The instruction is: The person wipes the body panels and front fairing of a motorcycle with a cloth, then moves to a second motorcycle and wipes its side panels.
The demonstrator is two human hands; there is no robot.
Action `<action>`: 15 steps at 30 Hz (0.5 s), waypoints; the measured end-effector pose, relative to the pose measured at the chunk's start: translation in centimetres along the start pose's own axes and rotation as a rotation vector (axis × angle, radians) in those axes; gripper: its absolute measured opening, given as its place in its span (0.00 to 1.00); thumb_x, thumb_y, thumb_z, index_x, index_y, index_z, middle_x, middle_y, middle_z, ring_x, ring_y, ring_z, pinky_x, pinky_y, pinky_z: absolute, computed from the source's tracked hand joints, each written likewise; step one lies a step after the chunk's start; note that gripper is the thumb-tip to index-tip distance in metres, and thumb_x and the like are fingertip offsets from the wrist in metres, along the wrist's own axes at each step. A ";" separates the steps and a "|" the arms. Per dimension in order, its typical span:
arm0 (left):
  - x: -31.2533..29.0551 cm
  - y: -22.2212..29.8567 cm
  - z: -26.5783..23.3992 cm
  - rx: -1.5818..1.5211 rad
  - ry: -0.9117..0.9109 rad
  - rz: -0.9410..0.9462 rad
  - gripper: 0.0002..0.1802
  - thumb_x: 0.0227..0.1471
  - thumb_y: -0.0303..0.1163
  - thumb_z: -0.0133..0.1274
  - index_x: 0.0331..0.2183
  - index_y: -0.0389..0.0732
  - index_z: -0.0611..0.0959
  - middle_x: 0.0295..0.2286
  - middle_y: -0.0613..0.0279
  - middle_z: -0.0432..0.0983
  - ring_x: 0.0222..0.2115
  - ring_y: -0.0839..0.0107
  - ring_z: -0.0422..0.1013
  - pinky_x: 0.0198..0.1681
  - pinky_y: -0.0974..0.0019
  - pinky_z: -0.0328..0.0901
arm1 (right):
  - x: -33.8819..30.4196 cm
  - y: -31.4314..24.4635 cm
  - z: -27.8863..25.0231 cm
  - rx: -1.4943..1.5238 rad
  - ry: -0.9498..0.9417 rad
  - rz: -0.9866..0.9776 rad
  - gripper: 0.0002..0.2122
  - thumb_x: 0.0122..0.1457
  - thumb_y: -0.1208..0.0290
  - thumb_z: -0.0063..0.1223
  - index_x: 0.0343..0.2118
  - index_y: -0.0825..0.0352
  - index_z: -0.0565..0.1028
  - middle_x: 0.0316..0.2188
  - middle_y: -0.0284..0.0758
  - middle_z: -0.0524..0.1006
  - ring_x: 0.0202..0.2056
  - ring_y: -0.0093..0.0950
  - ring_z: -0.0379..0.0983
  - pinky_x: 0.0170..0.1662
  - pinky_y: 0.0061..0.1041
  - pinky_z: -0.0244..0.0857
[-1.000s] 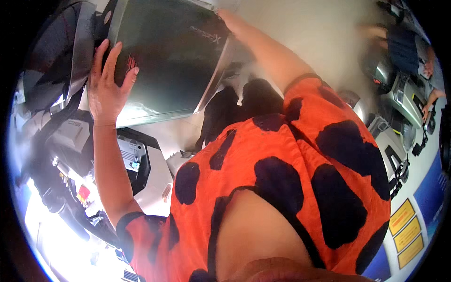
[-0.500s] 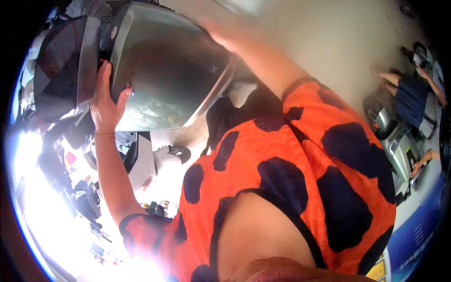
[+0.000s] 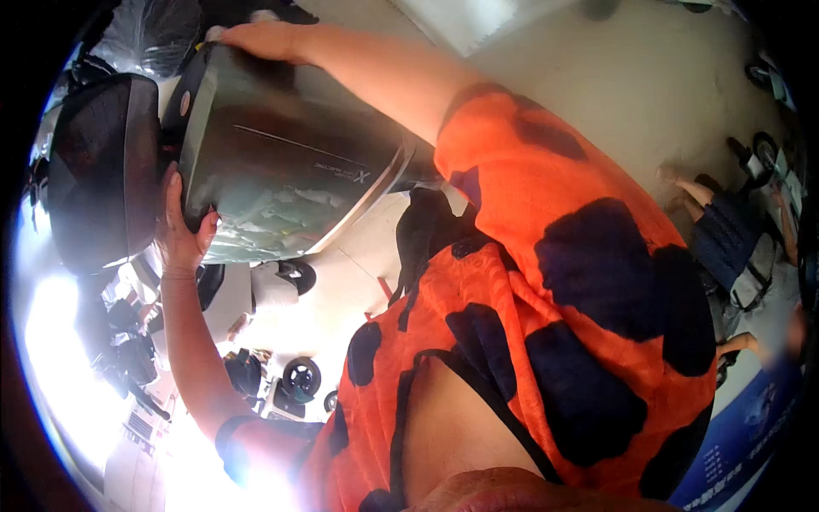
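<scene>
A large glossy dark grey-green body panel (image 3: 281, 162) of what looks like an electric scooter fills the upper left. My left hand (image 3: 183, 230) grips its near left edge, the thumb on the glossy face and the fingers in the gap beside a black padded seat or backrest (image 3: 102, 171). Across the panel's far side reaches my right arm. At the far left corner my right hand (image 3: 260, 38) is bent over the edge, with something whitish at its fingertips that is too small to make out. Its fingers are partly hidden.
A black plastic-wrapped bundle (image 3: 149, 38) lies beyond the seat. Several wheels, one a dark wheel (image 3: 300, 377), and scooter parts stand in glare at the lower left. On the right another person in dark clothing (image 3: 725, 243) is near more scooters. A blue printed board (image 3: 742, 444) is at lower right.
My right hand has moved left along the panel's far edge to its corner. The left hand keeps its hold, while the whole view has shifted and the panel sits lower.
</scene>
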State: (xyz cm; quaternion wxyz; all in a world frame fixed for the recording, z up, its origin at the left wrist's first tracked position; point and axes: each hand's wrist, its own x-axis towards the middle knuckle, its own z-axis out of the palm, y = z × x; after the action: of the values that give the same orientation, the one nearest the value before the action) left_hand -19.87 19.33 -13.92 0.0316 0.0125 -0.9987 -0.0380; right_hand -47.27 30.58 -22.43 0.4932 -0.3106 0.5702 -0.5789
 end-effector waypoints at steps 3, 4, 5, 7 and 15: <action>0.3 0.2 0.2 0.019 -0.009 -0.012 0.37 0.47 0.50 0.50 0.53 0.38 0.59 0.51 0.46 0.60 0.48 0.48 0.62 0.50 0.55 0.59 | -2.5 9.0 -1.9 0.209 -0.050 0.210 0.29 0.57 0.43 0.34 0.51 0.63 0.68 0.47 0.36 0.69 0.48 0.29 0.64 0.52 0.28 0.55; 1.0 0.3 0.1 0.021 -0.011 0.005 0.37 0.47 0.50 0.50 0.53 0.38 0.59 0.51 0.46 0.60 0.48 0.49 0.62 0.49 0.55 0.60 | -2.7 12.8 -3.0 0.185 0.015 0.226 0.28 0.57 0.44 0.35 0.51 0.62 0.68 0.47 0.35 0.69 0.48 0.29 0.65 0.52 0.28 0.55; 1.2 0.0 0.2 0.028 -0.020 0.004 0.38 0.48 0.50 0.49 0.54 0.38 0.58 0.51 0.47 0.60 0.49 0.49 0.61 0.51 0.56 0.58 | -2.7 16.7 -3.8 0.161 0.074 0.244 0.28 0.57 0.44 0.35 0.51 0.61 0.68 0.47 0.35 0.70 0.47 0.29 0.65 0.52 0.28 0.55; -0.5 -0.5 0.5 0.034 -0.049 -0.044 0.39 0.49 0.49 0.47 0.55 0.38 0.55 0.52 0.48 0.58 0.51 0.50 0.59 0.54 0.58 0.54 | -3.4 17.7 -3.3 0.175 0.038 0.313 0.27 0.56 0.44 0.37 0.51 0.61 0.68 0.47 0.35 0.70 0.47 0.29 0.66 0.51 0.28 0.56; 0.6 -0.5 0.6 0.003 -0.019 -0.003 0.38 0.49 0.48 0.48 0.56 0.39 0.56 0.53 0.48 0.58 0.51 0.49 0.59 0.53 0.57 0.55 | 2.5 6.4 -1.4 0.116 0.045 0.107 0.27 0.55 0.43 0.39 0.47 0.62 0.72 0.49 0.42 0.68 0.49 0.35 0.64 0.53 0.34 0.52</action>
State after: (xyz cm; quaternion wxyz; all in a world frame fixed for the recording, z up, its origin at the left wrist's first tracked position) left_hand -20.47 18.89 -14.56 0.0219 0.0138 -0.9990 -0.0365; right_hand -48.01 29.67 -29.35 0.5276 -0.2375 0.5624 -0.5907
